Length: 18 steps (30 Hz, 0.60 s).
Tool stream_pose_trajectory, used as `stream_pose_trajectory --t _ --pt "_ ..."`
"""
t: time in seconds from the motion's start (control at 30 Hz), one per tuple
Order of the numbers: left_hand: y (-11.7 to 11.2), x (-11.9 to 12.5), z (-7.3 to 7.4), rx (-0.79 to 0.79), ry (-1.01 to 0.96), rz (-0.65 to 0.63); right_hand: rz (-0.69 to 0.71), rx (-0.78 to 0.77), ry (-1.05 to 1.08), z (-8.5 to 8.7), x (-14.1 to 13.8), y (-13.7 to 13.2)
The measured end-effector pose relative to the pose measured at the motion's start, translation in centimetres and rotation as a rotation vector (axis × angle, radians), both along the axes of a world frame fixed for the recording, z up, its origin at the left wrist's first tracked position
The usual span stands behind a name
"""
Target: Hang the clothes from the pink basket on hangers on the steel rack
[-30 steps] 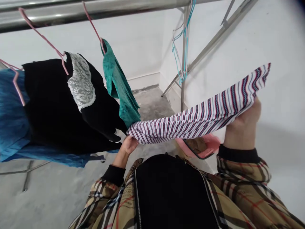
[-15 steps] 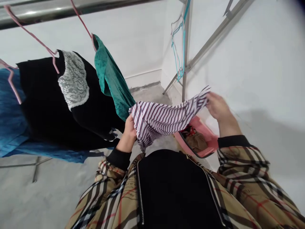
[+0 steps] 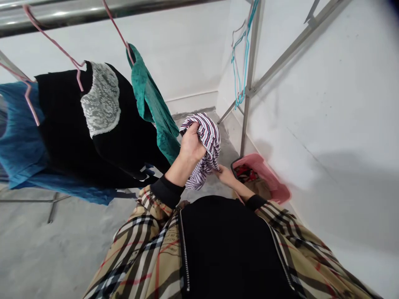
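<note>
My left hand (image 3: 190, 146) is raised in front of me, closed around the bunched top of a red, navy and white striped cloth (image 3: 206, 137). The cloth hangs down in a crumpled bundle. My right hand (image 3: 225, 174) is lower, touching the cloth's bottom end, with its fingers largely hidden behind the fabric. A green garment (image 3: 152, 104) on a pink hanger (image 3: 116, 27) hangs just left of the cloth, from the steel rail (image 3: 93, 10).
A black garment with a lace collar (image 3: 93, 124) and a blue garment (image 3: 18, 137) hang on pink hangers further left. A pink basket (image 3: 271, 178) with clothes stands on the concrete floor by the white wall. Spare hangers (image 3: 241, 62) dangle on the rack's upright post.
The striped cloth was stretched wide between both hands; now it is gathered into a bundle. My left hand rose with it, and my right hand came in and down under it.
</note>
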<state>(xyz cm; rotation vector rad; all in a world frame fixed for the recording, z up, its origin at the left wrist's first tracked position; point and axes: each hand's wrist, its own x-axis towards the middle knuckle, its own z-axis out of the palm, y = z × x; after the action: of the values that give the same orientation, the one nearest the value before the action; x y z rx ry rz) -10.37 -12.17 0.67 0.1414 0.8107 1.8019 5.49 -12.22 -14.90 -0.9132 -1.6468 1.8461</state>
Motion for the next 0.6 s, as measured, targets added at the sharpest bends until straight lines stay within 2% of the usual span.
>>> stream_pose_trajectory --t 0.13,0.23,0.33,0.43,0.6 --pt "1.2 -2.1 0.5 0.053 0.043 0.102 -0.074 0.021 -0.034 1.5 2.4 3.5" --pt "2.1 -4.3 0.2 0.071 0.031 0.192 -0.155 -0.042 -0.027 4.1 5.0 5.8" --pt "2.7 -5.8 -0.4 0.052 0.009 0.244 -0.273 -0.175 0.007 7.3 6.4 7.2" --pt "2.9 -6.4 -1.3 -0.055 -0.016 0.261 -0.331 -0.252 0.035 10.3 6.7 8.1" --pt "2.5 -6.6 -3.4 -0.283 -0.074 0.181 -0.213 -0.462 0.14 13.5 6.3 9.1"
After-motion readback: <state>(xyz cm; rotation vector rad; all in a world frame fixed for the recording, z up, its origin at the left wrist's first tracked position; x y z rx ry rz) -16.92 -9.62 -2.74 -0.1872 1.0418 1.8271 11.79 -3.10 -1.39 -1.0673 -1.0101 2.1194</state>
